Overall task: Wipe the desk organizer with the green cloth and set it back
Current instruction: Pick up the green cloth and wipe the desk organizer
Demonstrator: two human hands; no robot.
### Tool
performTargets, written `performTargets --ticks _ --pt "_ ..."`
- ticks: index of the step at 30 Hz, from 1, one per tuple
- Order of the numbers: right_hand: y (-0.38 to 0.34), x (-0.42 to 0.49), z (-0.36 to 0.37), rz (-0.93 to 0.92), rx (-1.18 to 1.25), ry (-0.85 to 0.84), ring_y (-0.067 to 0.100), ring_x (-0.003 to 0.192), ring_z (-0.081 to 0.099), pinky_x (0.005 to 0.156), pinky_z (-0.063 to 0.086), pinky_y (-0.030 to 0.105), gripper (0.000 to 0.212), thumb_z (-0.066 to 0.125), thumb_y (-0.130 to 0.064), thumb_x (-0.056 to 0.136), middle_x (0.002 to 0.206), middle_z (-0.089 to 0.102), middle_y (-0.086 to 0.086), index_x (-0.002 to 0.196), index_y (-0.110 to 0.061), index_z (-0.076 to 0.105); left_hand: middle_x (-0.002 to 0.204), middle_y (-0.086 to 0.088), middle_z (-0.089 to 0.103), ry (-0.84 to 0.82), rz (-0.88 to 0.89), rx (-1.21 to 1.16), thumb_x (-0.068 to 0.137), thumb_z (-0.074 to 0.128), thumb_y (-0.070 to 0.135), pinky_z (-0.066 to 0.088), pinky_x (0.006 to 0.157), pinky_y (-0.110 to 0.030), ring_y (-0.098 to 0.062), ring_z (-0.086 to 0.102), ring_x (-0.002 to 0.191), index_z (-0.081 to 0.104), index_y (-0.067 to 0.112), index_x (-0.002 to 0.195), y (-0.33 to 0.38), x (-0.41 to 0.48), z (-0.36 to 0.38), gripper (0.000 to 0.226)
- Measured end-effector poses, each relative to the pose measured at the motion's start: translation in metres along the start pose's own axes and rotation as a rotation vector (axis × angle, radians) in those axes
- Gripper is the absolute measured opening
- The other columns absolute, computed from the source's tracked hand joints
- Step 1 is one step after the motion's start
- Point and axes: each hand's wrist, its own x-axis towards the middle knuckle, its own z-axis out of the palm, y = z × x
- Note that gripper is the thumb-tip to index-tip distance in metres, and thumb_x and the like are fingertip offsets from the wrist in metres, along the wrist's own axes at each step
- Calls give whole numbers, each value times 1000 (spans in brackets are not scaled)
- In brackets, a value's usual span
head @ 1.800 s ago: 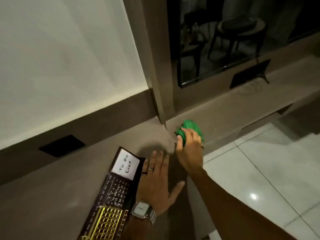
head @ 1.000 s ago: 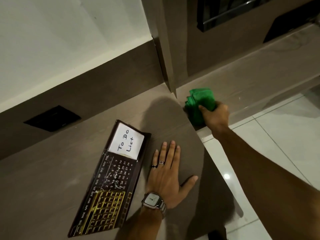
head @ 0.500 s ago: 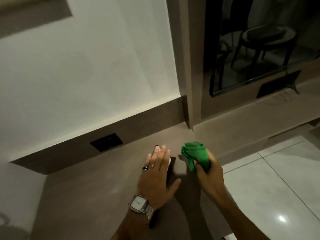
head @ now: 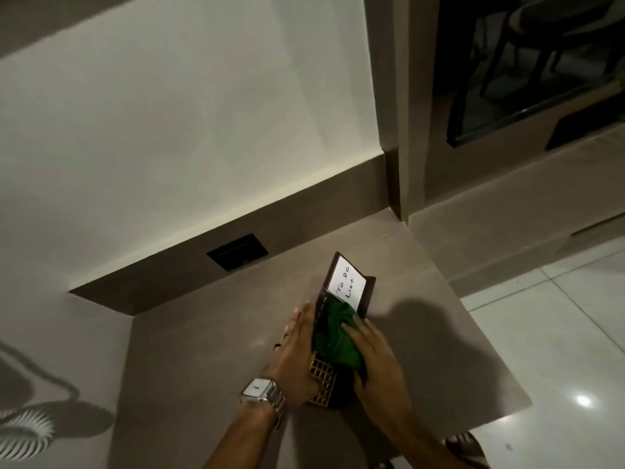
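The desk organizer (head: 348, 284) is a dark brown flat board with a white "To Do List" card at its far end and a gold grid at its near end. It lies on the brown desk top (head: 203, 350). The green cloth (head: 333, 336) is bunched on the organizer's middle, covering the calendar part. My right hand (head: 375, 350) presses down on the cloth with its fingers spread over it. My left hand (head: 296, 353), with a watch and rings, rests against the organizer's left edge and holds it in place.
A black socket plate (head: 237, 252) sits in the brown back strip behind the desk. The desk ends at the right in a rounded edge above a white tiled floor (head: 558, 333). A pillar and a dark glass panel (head: 527, 62) stand at the back right.
My right hand carried the green cloth from the ledge at the right onto the organizer. My left hand shifted from the desk top to the organizer's left edge. The camera view tilted.
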Motion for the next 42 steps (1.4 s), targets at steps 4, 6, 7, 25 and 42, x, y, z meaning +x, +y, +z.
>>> performTargets --ticks 4,6,7,25,42 --pt "-5 8 6 -212 -74 -109 29 143 22 86 55 45 93 76 6 68 153 30 -3 143 -31 36 165 0 -5 -15 35 -90 68 76 10 18 123 -51 -24 -6 151 -39 50 132 0 3 3 138" --pt "2 26 0 -230 -115 -89 27 145 17 90 53 46 91 70 11 72 155 26 -5 145 -30 36 165 0 -4 3 37 -123 65 76 2 21 123 -50 -23 -4 152 -34 47 137 0 4 2 139" --pt "8 33 -4 -202 -149 -83 25 146 12 92 52 46 90 66 13 74 156 23 -6 146 -31 34 165 0 -4 9 38 -135 63 76 0 22 123 -49 -22 -3 152 -31 43 141 0 5 2 139" --pt "12 23 1 -433 -161 -158 27 146 14 96 49 49 74 72 -1 77 154 30 -3 140 -28 42 164 -8 11 30 25 -207 71 80 10 43 111 -48 -32 31 145 -20 31 148 5 4 1 129" --pt "18 25 -6 -181 -232 -155 28 146 0 94 49 55 80 70 1 76 158 18 -7 144 -30 39 164 -6 12 29 -3 -240 69 80 3 37 113 -55 -33 24 148 -13 25 153 10 6 -2 126"
